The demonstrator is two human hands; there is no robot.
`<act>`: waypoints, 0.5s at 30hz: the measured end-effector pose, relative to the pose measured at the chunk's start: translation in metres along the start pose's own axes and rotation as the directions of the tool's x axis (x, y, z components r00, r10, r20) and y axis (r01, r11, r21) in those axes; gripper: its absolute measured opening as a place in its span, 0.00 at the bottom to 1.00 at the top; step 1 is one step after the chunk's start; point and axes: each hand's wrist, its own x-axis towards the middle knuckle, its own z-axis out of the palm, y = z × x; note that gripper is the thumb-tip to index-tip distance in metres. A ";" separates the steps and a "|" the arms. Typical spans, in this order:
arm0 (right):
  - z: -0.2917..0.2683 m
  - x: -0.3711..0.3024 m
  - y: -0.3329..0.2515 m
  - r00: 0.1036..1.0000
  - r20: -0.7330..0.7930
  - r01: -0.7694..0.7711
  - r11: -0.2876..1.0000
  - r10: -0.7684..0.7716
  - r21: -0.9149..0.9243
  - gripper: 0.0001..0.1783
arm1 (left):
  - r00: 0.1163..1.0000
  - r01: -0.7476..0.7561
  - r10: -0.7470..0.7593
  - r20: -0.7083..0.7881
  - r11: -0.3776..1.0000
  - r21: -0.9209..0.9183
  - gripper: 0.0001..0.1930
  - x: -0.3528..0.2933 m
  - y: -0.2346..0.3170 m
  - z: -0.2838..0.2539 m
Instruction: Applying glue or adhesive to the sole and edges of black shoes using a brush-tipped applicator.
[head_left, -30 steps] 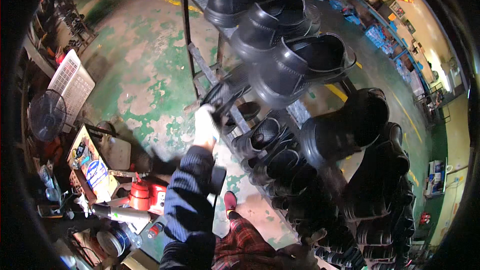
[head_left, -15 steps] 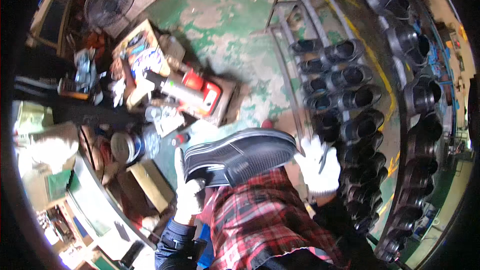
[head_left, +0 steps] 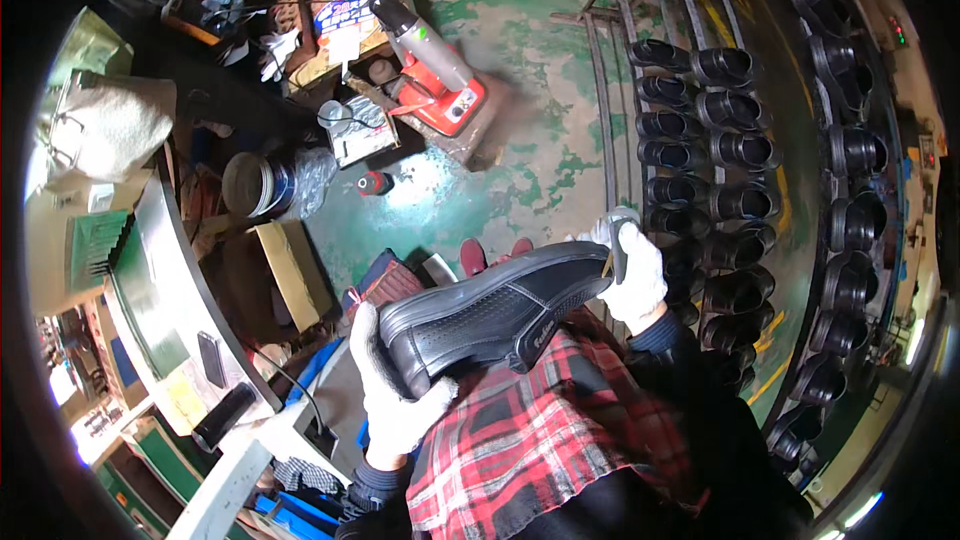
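A black shoe point(head_left: 470, 315) with a perforated side and a strap lies on its side above my lap, its thick sole edge toward the far side. My left hand point(head_left: 395, 390), in a white glove, grips its left end between thumb and fingers. At the shoe's right end is my right hand point(head_left: 635, 275), also in a white glove. Its fingers close round a small dark grey hand tool point(head_left: 619, 252), whose kind I cannot make out. A thin yellowish-brown bit shows between the tool and the shoe. A red plaid apron point(head_left: 520, 430) covers my lap under the shoe.
Racks to the right carry rows of black shoes point(head_left: 740, 150). Ahead stands a red and grey machine point(head_left: 440, 90), with a small red-capped item point(head_left: 374, 183) on the floor nearer me. On the left are a worktable point(head_left: 195, 310), a bucket point(head_left: 250, 185) and a cardboard box point(head_left: 295, 275).
My view has swung toward the left. The shoe has tilted, its right end higher, and shows more of its side. My right hand and its tool have come up to the shoe's right end.
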 end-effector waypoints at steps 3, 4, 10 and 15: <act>-0.002 -0.003 -0.008 1.000 -0.006 -0.008 0.997 0.008 -0.078 0.11 | 1.000 -0.003 0.003 -0.010 1.000 0.007 0.59 -0.011 0.013 0.008; -0.001 -0.005 -0.013 1.000 -0.005 0.005 0.995 -0.005 -0.100 0.10 | 1.000 -0.001 0.001 -0.010 1.000 -0.025 0.57 -0.014 0.017 0.011; 0.032 -0.010 -0.060 0.977 0.159 0.211 0.794 -0.146 -0.570 0.08 | 0.989 -0.134 0.146 -0.016 0.944 0.301 0.55 -0.028 0.031 0.018; 0.081 -0.030 -0.082 0.846 0.469 0.437 0.173 0.253 -0.882 0.11 | 0.990 -0.138 0.140 0.016 0.938 0.318 0.54 -0.037 0.032 0.018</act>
